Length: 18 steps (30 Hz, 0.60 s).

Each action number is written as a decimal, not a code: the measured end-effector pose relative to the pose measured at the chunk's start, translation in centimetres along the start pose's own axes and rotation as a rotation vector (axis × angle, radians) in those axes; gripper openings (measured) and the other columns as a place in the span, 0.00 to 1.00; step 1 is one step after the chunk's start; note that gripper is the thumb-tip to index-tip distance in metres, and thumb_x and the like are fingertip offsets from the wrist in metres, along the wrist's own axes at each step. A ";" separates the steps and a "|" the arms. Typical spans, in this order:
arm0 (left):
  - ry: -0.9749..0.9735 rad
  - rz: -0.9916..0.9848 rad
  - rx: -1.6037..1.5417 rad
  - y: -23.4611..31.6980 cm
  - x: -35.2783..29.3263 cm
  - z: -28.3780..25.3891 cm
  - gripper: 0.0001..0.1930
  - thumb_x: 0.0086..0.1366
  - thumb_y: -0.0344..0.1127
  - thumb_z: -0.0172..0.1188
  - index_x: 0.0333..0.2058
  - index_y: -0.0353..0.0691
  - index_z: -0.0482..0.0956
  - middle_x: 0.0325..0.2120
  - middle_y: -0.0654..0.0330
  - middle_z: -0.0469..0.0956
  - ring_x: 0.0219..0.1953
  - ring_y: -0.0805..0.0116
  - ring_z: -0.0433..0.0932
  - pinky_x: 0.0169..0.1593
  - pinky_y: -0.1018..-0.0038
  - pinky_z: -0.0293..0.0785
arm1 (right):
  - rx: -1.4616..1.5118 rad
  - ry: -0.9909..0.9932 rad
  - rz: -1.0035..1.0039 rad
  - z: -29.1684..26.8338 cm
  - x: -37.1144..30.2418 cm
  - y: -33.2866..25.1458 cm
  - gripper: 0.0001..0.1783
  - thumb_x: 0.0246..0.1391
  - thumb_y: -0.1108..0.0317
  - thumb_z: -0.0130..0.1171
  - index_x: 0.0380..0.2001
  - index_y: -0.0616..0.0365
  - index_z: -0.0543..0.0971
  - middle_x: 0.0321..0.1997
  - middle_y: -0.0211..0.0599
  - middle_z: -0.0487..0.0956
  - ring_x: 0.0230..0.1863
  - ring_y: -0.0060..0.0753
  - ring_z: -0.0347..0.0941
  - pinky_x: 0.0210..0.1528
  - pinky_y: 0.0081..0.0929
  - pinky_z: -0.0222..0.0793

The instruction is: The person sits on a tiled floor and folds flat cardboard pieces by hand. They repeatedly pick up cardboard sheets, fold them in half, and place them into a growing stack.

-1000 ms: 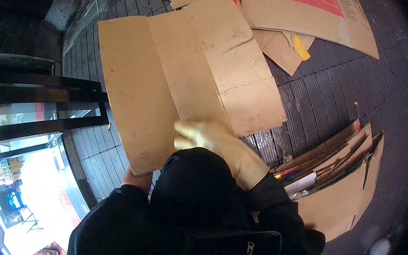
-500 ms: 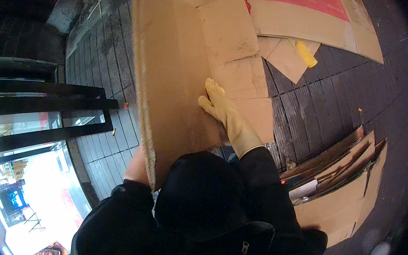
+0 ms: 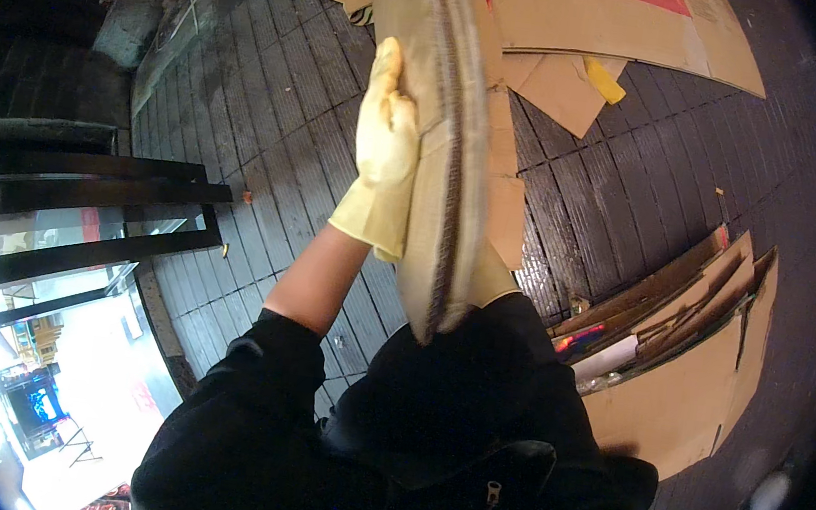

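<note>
A folded cardboard box (image 3: pixel 431 137) stands on edge in front of me, its layered edges facing up and blurred by motion. My left hand (image 3: pixel 385 157), in a pale yellow rubber glove, presses along its left face with the fingers pointing away from me. On the opposite side is my right hand (image 3: pixel 494 277); only its glove cuff shows and the cardboard hides its fingers. More flattened cardboard (image 3: pixel 507 201) lies on the floor beyond, just right of the held piece.
A large cardboard sheet with a red band (image 3: pixel 624 38) lies far right, a yellow object (image 3: pixel 603 81) beside it. Near right stands an open box (image 3: pixel 677 412) packed with upright cardboard pieces. At left, a black-framed glass door (image 3: pixel 80 218) adjoins a bright doorway. Dark grooved tiles (image 3: pixel 628 179) cover the floor.
The cardboard has swung from a broad open face to a narrow upright stack and shifted right. My left hand has come into view on its left face; my right hand is now mostly hidden behind it.
</note>
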<state>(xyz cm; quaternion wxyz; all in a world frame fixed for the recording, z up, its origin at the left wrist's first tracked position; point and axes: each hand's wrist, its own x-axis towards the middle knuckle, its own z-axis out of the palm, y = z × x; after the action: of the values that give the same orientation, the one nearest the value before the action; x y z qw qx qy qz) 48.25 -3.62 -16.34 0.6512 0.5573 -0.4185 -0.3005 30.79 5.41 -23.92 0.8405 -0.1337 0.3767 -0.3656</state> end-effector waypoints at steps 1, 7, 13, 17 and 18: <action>-0.045 0.172 0.201 -1.0 0.1 1.1 0.34 0.77 0.21 0.44 0.80 0.34 0.66 0.82 0.43 0.62 0.86 0.48 0.56 0.88 0.60 0.45 | 0.045 0.032 0.007 -0.7 -1.3 -0.8 0.32 0.81 0.51 0.54 0.71 0.69 0.72 0.77 0.56 0.74 0.75 0.57 0.72 0.77 0.44 0.67; -0.267 0.421 1.066 -6.8 -3.8 8.3 0.42 0.67 0.36 0.59 0.80 0.38 0.62 0.79 0.36 0.62 0.80 0.29 0.60 0.82 0.31 0.48 | 0.313 0.270 -0.071 -8.6 -2.4 -6.0 0.30 0.81 0.52 0.54 0.66 0.71 0.76 0.72 0.54 0.80 0.69 0.56 0.78 0.72 0.43 0.73; -0.373 0.370 1.237 -10.1 -4.7 10.8 0.44 0.68 0.40 0.60 0.81 0.36 0.60 0.81 0.36 0.57 0.83 0.34 0.54 0.82 0.29 0.44 | 0.536 0.642 -0.162 -17.4 -0.5 -14.2 0.29 0.81 0.52 0.53 0.62 0.72 0.80 0.68 0.52 0.85 0.63 0.55 0.83 0.68 0.42 0.78; -0.427 0.358 1.343 -11.5 -5.2 11.8 0.45 0.70 0.44 0.61 0.82 0.36 0.58 0.82 0.37 0.57 0.83 0.34 0.53 0.82 0.28 0.43 | -0.699 1.101 -0.923 -11.3 -3.5 -18.0 0.29 0.79 0.57 0.54 0.68 0.73 0.77 0.68 0.59 0.83 0.64 0.56 0.83 0.68 0.43 0.78; -0.471 0.322 1.368 -11.7 -5.2 12.0 0.46 0.70 0.45 0.62 0.82 0.37 0.58 0.82 0.38 0.57 0.84 0.34 0.53 0.82 0.27 0.43 | -0.846 0.972 -0.980 -9.0 -3.4 -18.7 0.30 0.78 0.59 0.54 0.71 0.71 0.76 0.70 0.62 0.81 0.66 0.57 0.81 0.69 0.44 0.77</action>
<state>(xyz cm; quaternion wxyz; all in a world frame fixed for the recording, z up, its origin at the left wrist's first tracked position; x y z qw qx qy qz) 36.14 -7.19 -28.56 0.0874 0.6909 -0.7175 0.0149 13.11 -4.78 -18.83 0.2051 -0.4163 0.7050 -0.5363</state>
